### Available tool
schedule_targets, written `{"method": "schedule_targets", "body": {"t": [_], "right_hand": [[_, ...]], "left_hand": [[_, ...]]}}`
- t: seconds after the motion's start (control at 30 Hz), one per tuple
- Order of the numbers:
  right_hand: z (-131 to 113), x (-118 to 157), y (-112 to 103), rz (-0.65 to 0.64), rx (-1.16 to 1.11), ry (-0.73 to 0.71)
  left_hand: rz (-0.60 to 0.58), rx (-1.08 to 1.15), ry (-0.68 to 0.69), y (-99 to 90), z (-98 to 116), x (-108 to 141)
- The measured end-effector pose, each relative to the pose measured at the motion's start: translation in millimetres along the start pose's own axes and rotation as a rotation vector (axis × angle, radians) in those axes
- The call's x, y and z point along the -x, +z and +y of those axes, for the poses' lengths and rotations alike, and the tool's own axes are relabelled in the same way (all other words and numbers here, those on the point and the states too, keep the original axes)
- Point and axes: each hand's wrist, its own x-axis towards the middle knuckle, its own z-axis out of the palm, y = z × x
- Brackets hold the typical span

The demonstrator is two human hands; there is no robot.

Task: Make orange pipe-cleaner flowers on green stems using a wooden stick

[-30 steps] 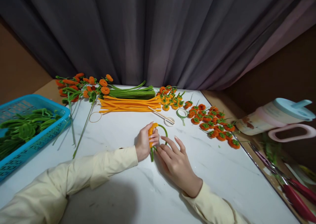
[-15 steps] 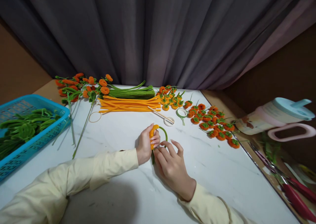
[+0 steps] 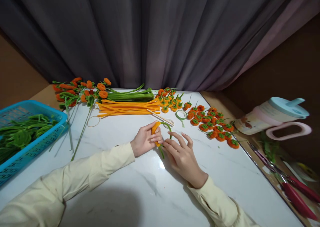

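My left hand (image 3: 147, 139) is closed around a small rolled piece of orange-yellow pipe cleaner (image 3: 155, 127), held upright above the table. A green pipe cleaner (image 3: 167, 125) arcs from the top of this piece toward my right hand, and a green end hangs below. My right hand (image 3: 183, 158) pinches at the green pipe cleaner beside the lower part of the orange piece, its other fingers raised. The exact pinch point is partly hidden by the fingers. Behind my hands lie loose orange-yellow pipe cleaners (image 3: 128, 107) and a bundle of green ones (image 3: 131, 95).
A blue basket (image 3: 50, 138) of green leaf pieces stands left, near orange flowers on stems (image 3: 101, 87). Small orange flower heads (image 3: 206, 119), green tape (image 3: 181, 115) and a wooden stick (image 3: 160, 117) lie behind. At right are a tumbler (image 3: 262, 117) and red-handled pliers (image 3: 297, 200).
The orange piece has turned in my left hand, whose fingers have loosened a little. The lower green end now points right. My right hand has moved slightly right. The whole view has shifted a little.
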Motion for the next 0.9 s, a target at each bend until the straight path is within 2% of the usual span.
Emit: {"method": "schedule_targets", "body": {"t": [0.23, 0.5, 0.67, 0.77, 0.9], "right_hand": [[-3.6, 2.4, 2.4, -0.016, 0.019, -0.041], [-19.7, 3.8, 12.1, 0.007, 0.049, 0.014], [-18.8, 3.5, 13.3, 0.020, 0.067, 0.018], [-11.8, 2.6, 9.2, 0.027, 0.050, 0.013], [3.2, 1.4, -1.8, 0.027, 0.077, -0.004]], "left_hand": [[0.060, 0.064, 0.008, -1.1, -0.5, -0.8], [0.161, 0.086, 0.033, -0.7, -10.7, -2.6], [0.152, 0.055, 0.057, -3.3, -13.3, -4.5], [0.109, -0.072, 0.093, -4.8, -10.5, -3.7], [0.103, -0.540, 0.216, -6.6, -2.7, -0.7]]}}
